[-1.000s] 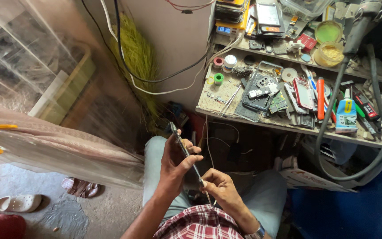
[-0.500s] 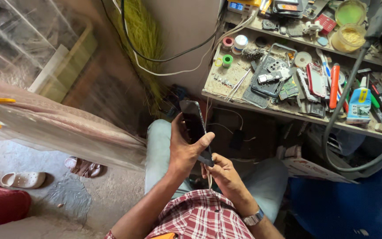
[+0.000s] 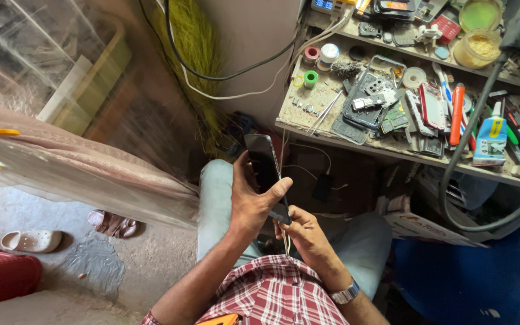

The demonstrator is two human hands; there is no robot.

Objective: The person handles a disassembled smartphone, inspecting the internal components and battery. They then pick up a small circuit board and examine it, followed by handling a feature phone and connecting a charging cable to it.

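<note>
A black smartphone point(image 3: 263, 162) stands upright over my lap, its dark screen facing right. My left hand point(image 3: 249, 201) wraps around its lower half, thumb across the screen. My right hand point(image 3: 302, 232) is at the phone's bottom edge, fingers pinched on a thin light-coloured tool point(image 3: 286, 242) that points down. I sit in light jeans and a red checked shirt, with a metal watch point(image 3: 345, 294) on my right wrist.
A cluttered workbench point(image 3: 308, 123) at upper right carries phone parts, tape rolls, tweezers, a blue glue bottle point(image 3: 490, 143) and a red pen. A thick grey hose point(image 3: 482, 222) loops down from it. Left are plastic sheeting point(image 3: 79, 180), a white slipper point(image 3: 30, 241) and bare floor.
The phone has turned from edge-on to showing its dark screen. My left thumb now lies across it, and my view has shifted slightly left and down.
</note>
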